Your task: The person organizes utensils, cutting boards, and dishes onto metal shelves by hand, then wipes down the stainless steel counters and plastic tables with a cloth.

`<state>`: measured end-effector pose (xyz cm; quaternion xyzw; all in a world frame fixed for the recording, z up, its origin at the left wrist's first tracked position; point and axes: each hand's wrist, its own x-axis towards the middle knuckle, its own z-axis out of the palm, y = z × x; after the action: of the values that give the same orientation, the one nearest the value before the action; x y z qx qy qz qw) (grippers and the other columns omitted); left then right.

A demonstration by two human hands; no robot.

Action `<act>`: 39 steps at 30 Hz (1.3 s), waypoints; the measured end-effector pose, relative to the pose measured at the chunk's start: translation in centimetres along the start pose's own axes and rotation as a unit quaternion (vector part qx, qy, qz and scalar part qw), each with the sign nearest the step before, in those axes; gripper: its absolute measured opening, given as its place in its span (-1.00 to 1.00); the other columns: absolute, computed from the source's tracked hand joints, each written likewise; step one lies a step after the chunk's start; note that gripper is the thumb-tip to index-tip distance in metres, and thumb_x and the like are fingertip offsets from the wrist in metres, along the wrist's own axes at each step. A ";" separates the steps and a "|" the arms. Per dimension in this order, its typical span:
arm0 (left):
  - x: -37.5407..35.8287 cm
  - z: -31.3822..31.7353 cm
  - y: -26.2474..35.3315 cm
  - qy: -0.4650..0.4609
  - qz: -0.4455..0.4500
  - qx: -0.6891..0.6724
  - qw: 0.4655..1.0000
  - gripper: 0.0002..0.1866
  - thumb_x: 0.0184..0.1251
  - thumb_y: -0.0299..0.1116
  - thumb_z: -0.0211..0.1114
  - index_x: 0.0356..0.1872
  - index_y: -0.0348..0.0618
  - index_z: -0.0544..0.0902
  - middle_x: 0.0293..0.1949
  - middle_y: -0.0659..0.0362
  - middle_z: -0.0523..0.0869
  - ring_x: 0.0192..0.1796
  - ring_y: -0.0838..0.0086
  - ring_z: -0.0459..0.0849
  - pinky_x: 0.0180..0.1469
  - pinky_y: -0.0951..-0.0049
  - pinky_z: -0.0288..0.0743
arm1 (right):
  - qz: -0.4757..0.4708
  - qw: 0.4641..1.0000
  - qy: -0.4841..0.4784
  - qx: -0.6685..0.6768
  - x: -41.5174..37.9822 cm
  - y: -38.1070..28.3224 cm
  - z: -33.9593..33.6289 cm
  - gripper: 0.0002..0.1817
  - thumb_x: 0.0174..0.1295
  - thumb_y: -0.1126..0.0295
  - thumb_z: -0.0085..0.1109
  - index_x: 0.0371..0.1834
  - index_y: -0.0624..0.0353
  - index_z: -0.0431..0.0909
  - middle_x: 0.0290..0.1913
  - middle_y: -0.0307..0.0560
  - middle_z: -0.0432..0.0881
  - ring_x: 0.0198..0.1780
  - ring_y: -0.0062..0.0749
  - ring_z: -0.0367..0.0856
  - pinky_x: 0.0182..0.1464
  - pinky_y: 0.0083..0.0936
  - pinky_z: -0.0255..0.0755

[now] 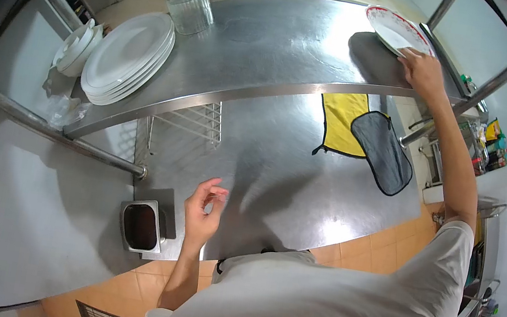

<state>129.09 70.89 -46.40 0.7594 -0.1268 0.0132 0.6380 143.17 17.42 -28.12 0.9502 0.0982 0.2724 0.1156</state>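
Observation:
At the right end of the raised steel shelf (271,43), my right hand (421,72) grips the near edge of a white plate (392,29) with a red-patterned rim. The plate is tilted, and its shadow falls on the shelf beside it. My left hand (205,210) hovers over the lower steel table (274,194), its fingers loosely bent and apart with nothing in them. Closest to it is a square steel container (160,230) with dark contents at the table's left edge.
A stack of white plates (126,55), white bowls (78,50) and a ribbed glass container (190,10) occupy the shelf's left end. Below are a white wire rack (190,121), a yellow cloth (344,127) and a grey cloth (384,153). Metal posts support the shelf.

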 end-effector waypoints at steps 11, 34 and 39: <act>-2.0 -0.4 -0.2 0.003 -0.027 -0.086 0.996 -0.67 0.37 -0.59 0.24 0.14 -0.27 0.57 -0.19 0.15 0.76 -0.08 0.51 0.72 0.01 0.50 0.57 | -0.121 0.987 0.089 0.061 7.8 -7.9 -1.6 -0.76 0.34 0.31 0.15 -0.01 0.04 0.69 -0.13 -0.08 0.76 -0.21 -0.05 0.72 -0.16 -0.16 0.59; -1.5 -7.4 5.9 0.056 0.081 -0.185 0.978 -0.35 0.37 -0.52 0.26 0.46 -0.20 0.26 0.25 0.02 0.48 0.20 0.35 0.57 0.14 0.37 0.53 | -0.342 0.918 0.090 0.180 18.6 -38.8 -7.8 -0.77 0.24 0.44 0.18 -0.06 0.14 0.66 -0.18 -0.02 0.75 -0.09 -0.04 0.71 -0.07 -0.15 0.55; -4.1 -9.6 2.5 0.068 0.049 -0.175 0.981 -0.45 0.39 -0.55 0.24 0.39 -0.22 0.36 0.14 0.09 0.57 0.15 0.42 0.60 0.12 0.42 0.54 | -0.320 0.927 0.067 0.186 21.1 -41.4 -6.8 -0.74 0.25 0.49 0.12 -0.01 0.12 0.66 -0.16 0.08 0.73 -0.04 0.04 0.70 0.07 -0.11 0.53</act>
<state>125.95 80.53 -42.93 0.6262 -0.1205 0.0737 0.7668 151.91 63.29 -23.35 0.8522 0.4534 0.2607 0.0105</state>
